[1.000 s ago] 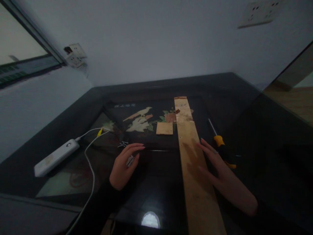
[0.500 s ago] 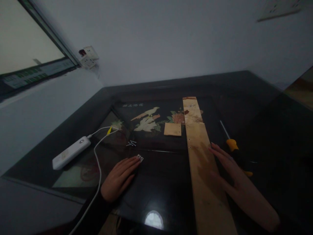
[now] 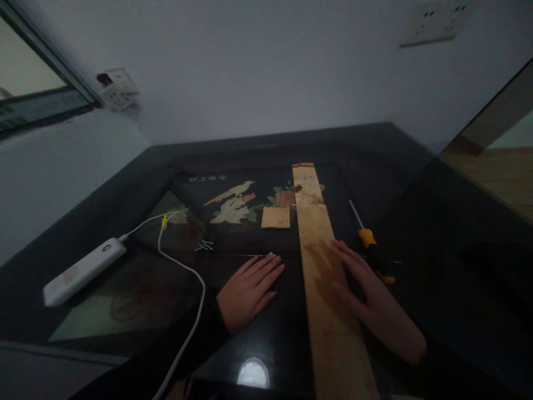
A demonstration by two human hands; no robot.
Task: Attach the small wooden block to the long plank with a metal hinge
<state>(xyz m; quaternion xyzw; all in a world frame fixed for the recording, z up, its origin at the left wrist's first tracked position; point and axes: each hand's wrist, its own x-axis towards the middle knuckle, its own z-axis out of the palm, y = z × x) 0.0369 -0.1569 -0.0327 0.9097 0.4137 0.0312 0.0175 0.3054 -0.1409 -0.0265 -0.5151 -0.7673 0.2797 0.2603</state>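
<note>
My left hand (image 3: 249,288) lies flat on the dark glass table (image 3: 125,194), fingers together, just left of a long wooden plank (image 3: 328,300). A small shiny metal piece (image 3: 271,254) peeks out at its fingertips. My right hand (image 3: 366,294) rests flat on the plank's right edge with its fingers spread. Right beside that hand lies a screwdriver (image 3: 368,241) with a yellow and black handle. A small square wooden piece (image 3: 275,217) sits left of the plank, and several small screws (image 3: 205,245) lie further left.
A white power bank (image 3: 83,270) with a white cable (image 3: 183,266) lies at the left. A dark picture panel with a bird and flowers (image 3: 233,203) shows under the glass. Wall sockets (image 3: 116,89) sit at the back left, with another wall socket (image 3: 437,22) upper right.
My left hand slid right across the glass toward the plank, pushing the small metal piece along at its fingertips. My right hand stayed on the plank.
</note>
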